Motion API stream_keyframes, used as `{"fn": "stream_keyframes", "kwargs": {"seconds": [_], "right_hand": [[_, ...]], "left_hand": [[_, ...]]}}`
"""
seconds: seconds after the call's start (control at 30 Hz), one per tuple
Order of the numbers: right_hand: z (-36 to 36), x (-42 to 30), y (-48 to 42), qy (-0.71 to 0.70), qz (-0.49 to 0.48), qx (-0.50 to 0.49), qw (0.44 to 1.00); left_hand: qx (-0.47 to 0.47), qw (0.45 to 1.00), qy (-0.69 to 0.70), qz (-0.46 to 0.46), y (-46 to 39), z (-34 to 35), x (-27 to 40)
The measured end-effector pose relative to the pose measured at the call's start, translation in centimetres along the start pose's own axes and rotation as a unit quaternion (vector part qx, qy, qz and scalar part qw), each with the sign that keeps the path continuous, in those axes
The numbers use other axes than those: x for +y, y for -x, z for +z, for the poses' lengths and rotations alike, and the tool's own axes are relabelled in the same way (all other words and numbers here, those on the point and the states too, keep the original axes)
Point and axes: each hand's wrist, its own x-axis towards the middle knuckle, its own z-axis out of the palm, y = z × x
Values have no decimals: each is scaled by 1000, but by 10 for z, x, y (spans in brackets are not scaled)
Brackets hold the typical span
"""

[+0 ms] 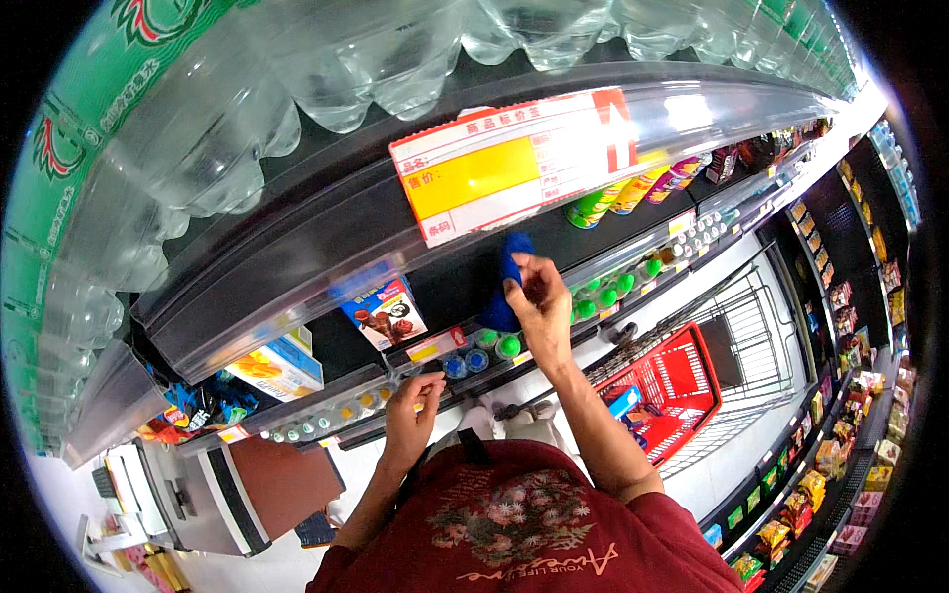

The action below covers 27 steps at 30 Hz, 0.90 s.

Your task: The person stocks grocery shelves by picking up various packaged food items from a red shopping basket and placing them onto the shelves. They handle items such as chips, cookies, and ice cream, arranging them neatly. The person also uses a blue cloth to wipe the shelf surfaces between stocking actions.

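Pinched in my right hand [540, 307] is a blue cloth [502, 300], which lies against the black shelf board [448, 285] under a large price tag. My left hand [412, 415] is loosely curled at the front of the lower shelf edge, with no object visible in it. Close by its fingertips stand bottles with blue caps [465, 363] and others with green caps [508, 345]. On the same board as the cloth, a blue snack box [385, 315] stands to the left. Several snack canisters [595, 204] stand to the right.
Shrink-wrapped water bottles [334, 59] fill the shelf above, whose clear front rail carries the price tag [511, 167]. A red basket [671, 393] sits in a wire shopping cart [749, 370] at the right. Farther right runs another snack shelf [786, 511]. A brown-topped counter [282, 482] stands lower left.
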Motion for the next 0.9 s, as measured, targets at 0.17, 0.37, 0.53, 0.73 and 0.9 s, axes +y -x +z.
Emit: {"fn": "stream_keyframes", "kwargs": {"seconds": [0.17, 0.37, 0.53, 0.73, 0.9], "right_hand": [[19, 15, -17, 251, -163, -155, 942], [42, 2, -1, 476, -190, -201, 835], [48, 44, 2, 417, -226, -204, 856], [71, 28, -41, 386, -154, -305, 857], [81, 22, -69, 329, -240, -237, 882]], "left_hand": [[-15, 997, -36, 72, -17, 18, 22], [-16, 971, -174, 165, -31, 20, 37], [-34, 936, -270, 223, -38, 25, 33], [-85, 907, -351, 215, -39, 27, 22], [-104, 906, -371, 173, -46, 35, 32]]}}
